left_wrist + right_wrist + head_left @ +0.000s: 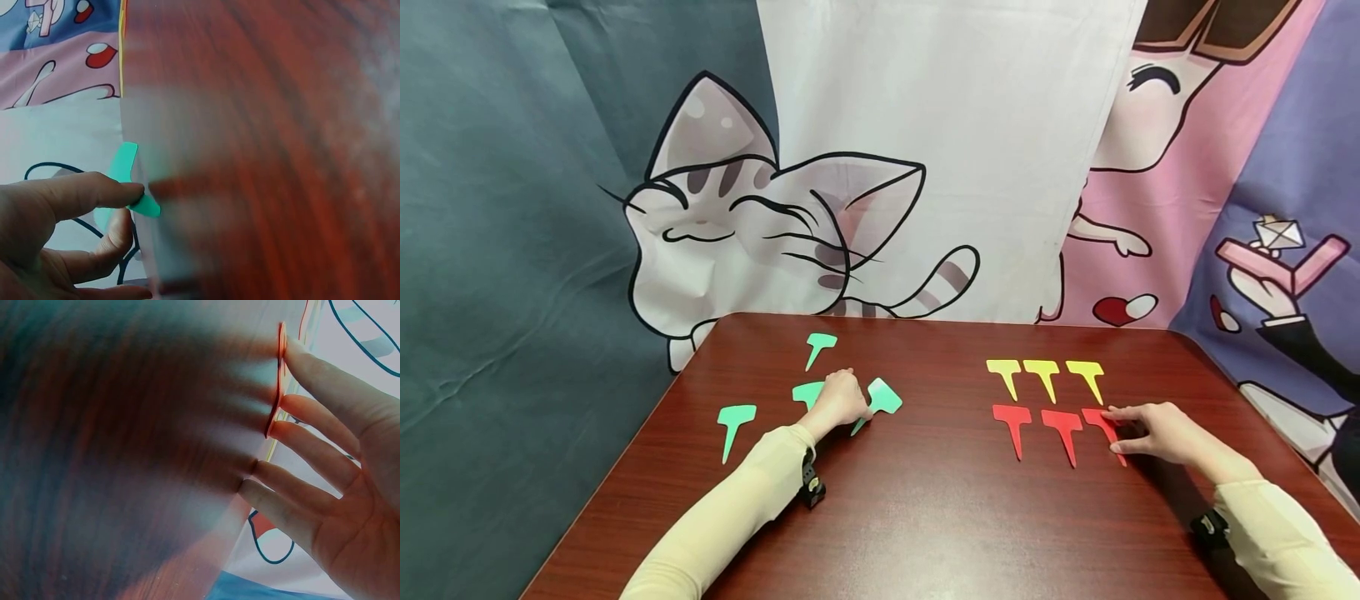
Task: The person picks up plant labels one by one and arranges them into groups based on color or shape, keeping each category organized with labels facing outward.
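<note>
My left hand (pixel 841 400) pinches a green T-shaped plant label (pixel 886 395) by its stem between thumb and fingers. In the left wrist view this label (pixel 124 161) is seen nearly edge-on, its wide head tilted above the wooden table (pixel 925 517). Just left of that hand lies another green label (pixel 807 392), partly hidden behind the hand. My right hand (pixel 1165 429) rests with straight, spread fingers on the rightmost red plant label (pixel 1096 417). Its thumb touches the stem's lower part and its fingertips the head. In the right wrist view the red label (pixel 279 381) lies flat.
Two more red labels (pixel 1012 425) (pixel 1063 432) lie left of my right hand, stems toward me. Behind them is a row of three yellow labels (pixel 1042 375). Further green labels lie at the back (pixel 822 342) and left (pixel 736 417). A cartoon-printed cloth (pixel 1000 125) hangs behind the table.
</note>
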The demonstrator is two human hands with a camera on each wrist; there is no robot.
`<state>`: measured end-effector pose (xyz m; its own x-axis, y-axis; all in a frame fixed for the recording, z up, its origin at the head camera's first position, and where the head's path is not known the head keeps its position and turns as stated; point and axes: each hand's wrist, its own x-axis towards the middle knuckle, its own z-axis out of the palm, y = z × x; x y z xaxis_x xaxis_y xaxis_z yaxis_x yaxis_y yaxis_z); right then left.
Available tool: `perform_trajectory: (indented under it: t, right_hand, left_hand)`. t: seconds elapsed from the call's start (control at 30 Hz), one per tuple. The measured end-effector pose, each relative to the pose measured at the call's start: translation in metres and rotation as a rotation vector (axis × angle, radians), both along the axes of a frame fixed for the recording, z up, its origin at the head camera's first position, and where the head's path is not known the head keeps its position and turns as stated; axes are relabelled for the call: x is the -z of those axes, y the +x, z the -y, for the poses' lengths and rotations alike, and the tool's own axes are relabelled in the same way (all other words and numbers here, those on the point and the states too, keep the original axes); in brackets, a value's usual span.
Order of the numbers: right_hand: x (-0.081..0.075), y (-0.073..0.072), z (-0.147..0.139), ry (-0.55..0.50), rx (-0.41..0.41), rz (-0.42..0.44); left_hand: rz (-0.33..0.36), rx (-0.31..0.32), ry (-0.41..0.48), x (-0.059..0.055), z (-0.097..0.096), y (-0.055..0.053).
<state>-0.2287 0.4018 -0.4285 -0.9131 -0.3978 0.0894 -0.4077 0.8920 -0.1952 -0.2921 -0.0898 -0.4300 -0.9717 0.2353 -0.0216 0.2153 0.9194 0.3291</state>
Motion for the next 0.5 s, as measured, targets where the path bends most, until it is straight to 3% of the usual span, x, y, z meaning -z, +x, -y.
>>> perform_trajectory:
  t: [0.27, 0.5]
  right_hand:
    - [0.0002, -0.0001, -0.0002, 0.008, 0.001, -0.001]
    - [0.0005, -0.0006, -0.0003, 0.011, -0.006, -0.011]
  left_hand:
    - [0.021, 0.063, 0.136, -0.0010, -0.0010, 0.0018]
    - [0.011, 0.085, 0.177, -0.0041, -0.0026, 0.0051]
